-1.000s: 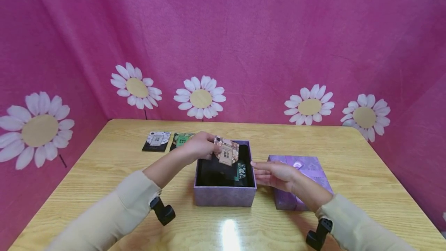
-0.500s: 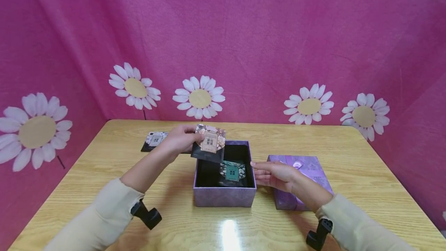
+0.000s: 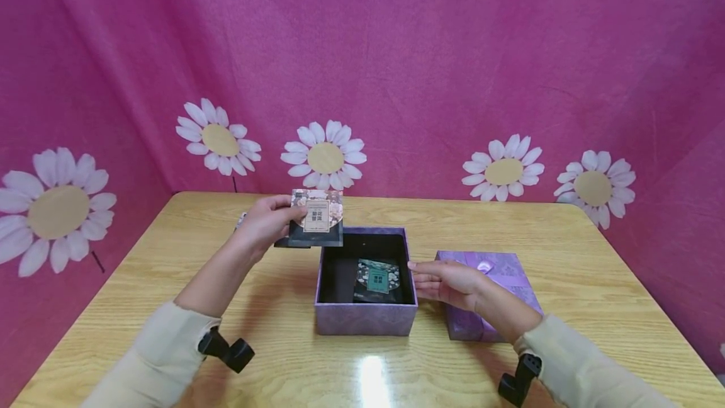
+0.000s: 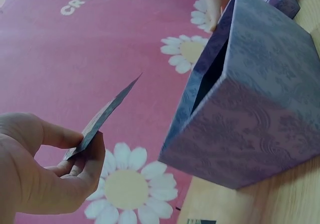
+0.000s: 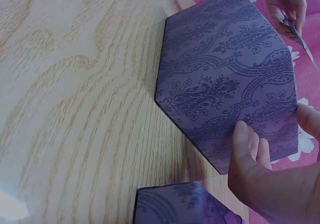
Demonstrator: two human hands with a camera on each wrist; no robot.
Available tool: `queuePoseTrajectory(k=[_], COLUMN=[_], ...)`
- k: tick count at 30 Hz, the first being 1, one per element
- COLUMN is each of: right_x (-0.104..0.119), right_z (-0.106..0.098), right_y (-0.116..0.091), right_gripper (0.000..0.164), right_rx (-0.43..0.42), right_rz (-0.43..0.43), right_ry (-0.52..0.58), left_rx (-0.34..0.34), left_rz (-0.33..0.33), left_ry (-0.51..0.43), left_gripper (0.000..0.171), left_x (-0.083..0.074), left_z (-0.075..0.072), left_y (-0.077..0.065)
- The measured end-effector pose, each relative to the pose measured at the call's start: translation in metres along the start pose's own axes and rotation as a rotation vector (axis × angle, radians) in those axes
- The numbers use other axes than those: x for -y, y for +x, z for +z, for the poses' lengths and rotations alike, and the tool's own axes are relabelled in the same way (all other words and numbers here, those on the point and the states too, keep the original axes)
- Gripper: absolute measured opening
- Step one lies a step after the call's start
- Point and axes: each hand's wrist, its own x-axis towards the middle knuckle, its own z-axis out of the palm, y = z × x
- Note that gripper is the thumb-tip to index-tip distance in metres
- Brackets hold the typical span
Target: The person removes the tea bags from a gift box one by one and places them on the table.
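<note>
My left hand [image 3: 265, 222] pinches a flat tea sachet [image 3: 316, 233] with a pinkish floral label, raised above the back left corner of the purple patterned box [image 3: 365, 320]. In the left wrist view the sachet [image 4: 107, 114] shows edge-on between thumb and fingers. A sachet with a green label [image 3: 378, 280] lies in the black-lined box, toward its right side. My right hand [image 3: 450, 282] rests at the box's right wall. The right wrist view has its fingers [image 5: 241, 139] against the outer wall and the thumb by the rim.
The box's purple lid [image 3: 461, 323], with ribbon and bow, lies on the wooden table [image 3: 595, 282] at the right, partly under my right hand. Sachets at the back left are mostly hidden behind my left hand. A pink daisy-print cloth [image 3: 408, 80] hangs behind the table.
My left hand has lifted the pink-labelled sachet out of the box and carried it up and left, uncovering the green-labelled one. My right hand has stayed at the box wall.
</note>
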Motion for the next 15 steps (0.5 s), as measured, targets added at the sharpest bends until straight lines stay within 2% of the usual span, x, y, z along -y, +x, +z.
queuePoseTrajectory(k=[6, 11, 15], right_x=[0.0, -0.001, -0.002], right_z=[0.0, -0.001, -0.001], right_y=[0.0, 0.001, 0.001], right_gripper=[0.029, 0.033, 0.03], right_rx=[-0.007, -0.009, -0.008], right_rz=[0.005, 0.001, -0.004], right_ry=[0.0, 0.006, 0.011], left_rx=[-0.052, -0.105, -0.094], left_rz=[-0.023, -0.046, -0.079], left_ry=[-0.084, -0.061, -0.048], left_gripper=[0.04, 0.038, 0.029], left_x=[0.012, 0.024, 0.034], left_z=[-0.009, -0.019, -0.024], left_y=[0.005, 0.012, 0.019])
